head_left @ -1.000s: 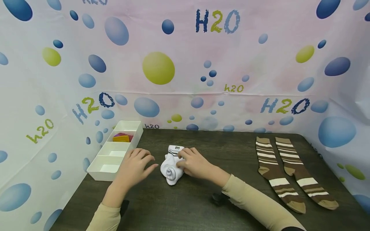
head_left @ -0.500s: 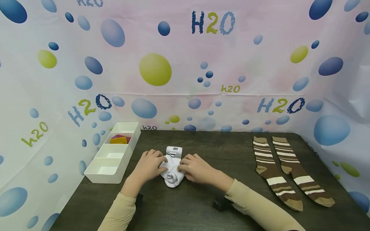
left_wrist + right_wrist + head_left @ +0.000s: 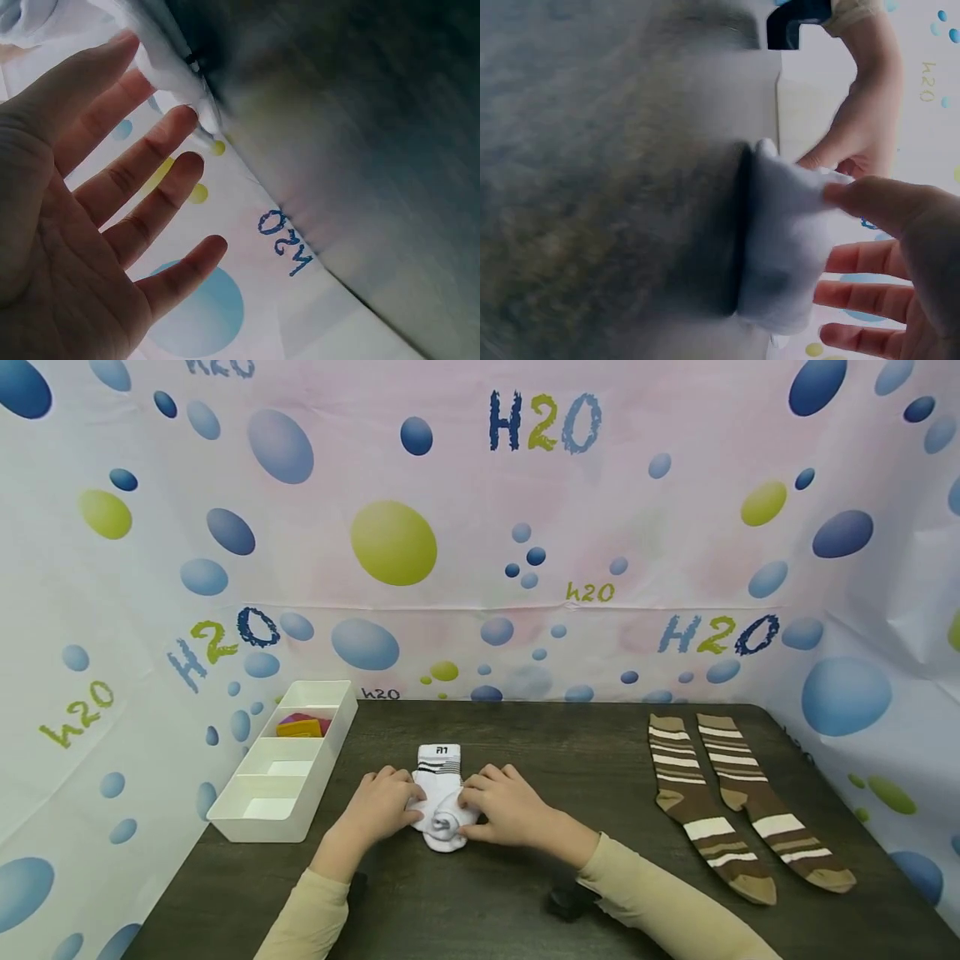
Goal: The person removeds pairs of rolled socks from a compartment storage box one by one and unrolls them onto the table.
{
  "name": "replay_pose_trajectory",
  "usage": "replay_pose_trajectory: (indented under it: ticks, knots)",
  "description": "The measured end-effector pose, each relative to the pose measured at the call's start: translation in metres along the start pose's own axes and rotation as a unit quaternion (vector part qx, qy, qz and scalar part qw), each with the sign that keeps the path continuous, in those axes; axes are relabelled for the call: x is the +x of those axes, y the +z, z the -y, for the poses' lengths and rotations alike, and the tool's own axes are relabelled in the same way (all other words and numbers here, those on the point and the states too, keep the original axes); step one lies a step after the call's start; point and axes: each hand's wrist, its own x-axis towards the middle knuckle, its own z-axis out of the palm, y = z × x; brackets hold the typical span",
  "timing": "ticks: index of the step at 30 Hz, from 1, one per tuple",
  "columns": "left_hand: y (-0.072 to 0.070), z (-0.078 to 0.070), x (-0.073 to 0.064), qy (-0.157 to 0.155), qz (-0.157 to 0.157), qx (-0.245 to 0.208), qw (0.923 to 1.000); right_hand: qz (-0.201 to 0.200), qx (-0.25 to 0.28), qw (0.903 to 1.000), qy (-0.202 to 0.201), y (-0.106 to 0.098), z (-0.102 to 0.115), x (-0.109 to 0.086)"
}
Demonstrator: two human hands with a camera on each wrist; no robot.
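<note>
White socks (image 3: 435, 785), partly rolled into a bundle, lie on the dark table in the head view. Their ribbed cuff with black stripes points away from me. On the left side of the bundle, my left hand (image 3: 378, 806) touches the fabric; in the left wrist view its fingers (image 3: 135, 169) are spread and mostly straight. My right hand (image 3: 506, 806) touches the rolled part from the right. Seen from the right wrist, its thumb lies against the white socks (image 3: 787, 247) and the other fingers (image 3: 862, 296) extend loosely beside them.
A white divided tray (image 3: 258, 831) stands at the left, with small orange and magenta items (image 3: 300, 727) in one compartment. Two brown striped socks (image 3: 708, 806) (image 3: 780, 802) lie flat at the right. A printed sheet hangs behind the dark table (image 3: 570, 735).
My left hand has come in from the left and now touches the white socks. The right hand stays at their right side, its thumb lower by the roll. The head view has shifted slightly.
</note>
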Motion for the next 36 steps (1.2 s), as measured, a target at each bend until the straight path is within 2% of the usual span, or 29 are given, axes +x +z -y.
replay_pose_trajectory:
  ticks: [8,14,18,20,24,26,30,36]
  knots:
    - [-0.005,-0.016,-0.015,0.039,-0.030,0.028,0.9984,0.024,0.017,0.9995,0.005,0.002,-0.029,-0.001]
    - [-0.011,-0.033,-0.022,0.083,-0.045,0.032,0.9950,0.062,0.091,0.9937,0.023,-0.001,-0.047,0.001]
    - [-0.010,-0.040,-0.023,0.103,-0.039,0.035,0.9933,0.066,0.118,0.9898,0.044,-0.001,-0.046,0.004]
    - [-0.009,-0.044,-0.023,0.108,-0.032,0.038,0.9929,0.060,0.110,0.9900,0.064,0.000,-0.041,0.007]
    - [-0.006,-0.051,-0.023,0.123,-0.018,0.039,0.9915,0.060,0.062,0.9902,0.110,0.002,-0.030,0.014]
    - [-0.005,-0.056,-0.024,0.133,-0.015,0.039,0.9902,0.065,0.033,0.9901,0.120,0.004,-0.028,0.016]
    - [-0.001,-0.062,-0.024,0.155,-0.008,0.038,0.9872,0.072,0.005,0.9912,0.111,0.008,-0.032,0.019]
    - [0.002,-0.065,-0.024,0.181,0.000,0.018,0.9834,0.084,0.019,0.9933,0.076,0.008,-0.051,0.015]
